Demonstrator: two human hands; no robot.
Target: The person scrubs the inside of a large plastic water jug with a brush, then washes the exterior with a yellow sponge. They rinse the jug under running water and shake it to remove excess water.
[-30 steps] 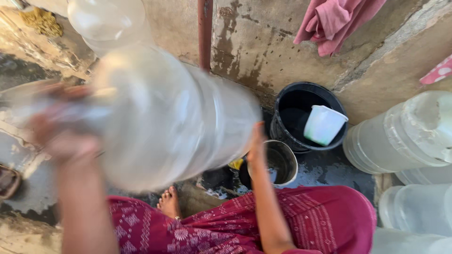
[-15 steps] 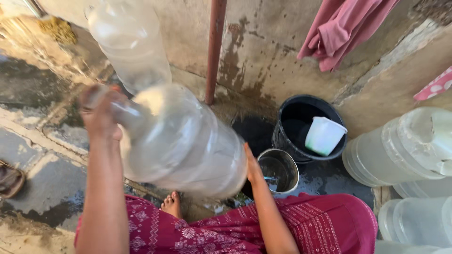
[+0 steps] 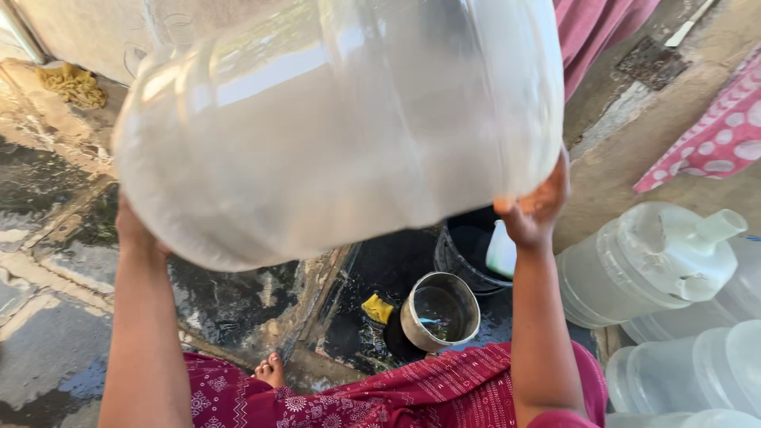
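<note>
A large translucent water jug [image 3: 341, 119] is held up close to the camera, clamped between two bare hands and filling the upper half of the view from 10 to 1 o'clock. Its long axis is laid roughly from 9 to 3 o'clock, slightly tilted, so that each hand presses on one end or flank: the left hand [image 3: 135, 234] is cupped under the rim at 8 o'clock, mostly hidden behind the jug, and the right hand [image 3: 535, 206] is spread against the flank at 3 o'clock, fingers closed on the wall. Both hands are equally near, the load being shared. Below, at 6 o'clock, a patterned red garment [image 3: 380, 396] and a bare foot [image 3: 269, 368] are seen. Farther down, a steel pot [image 3: 440, 311] with a little water stands beside a yellow scrubber [image 3: 378, 307], and a black bucket [image 3: 468, 246] lies just beyond. At 4 o'clock, more clear jugs [image 3: 658, 265] are stacked on the wet floor [image 3: 55, 238].
</note>
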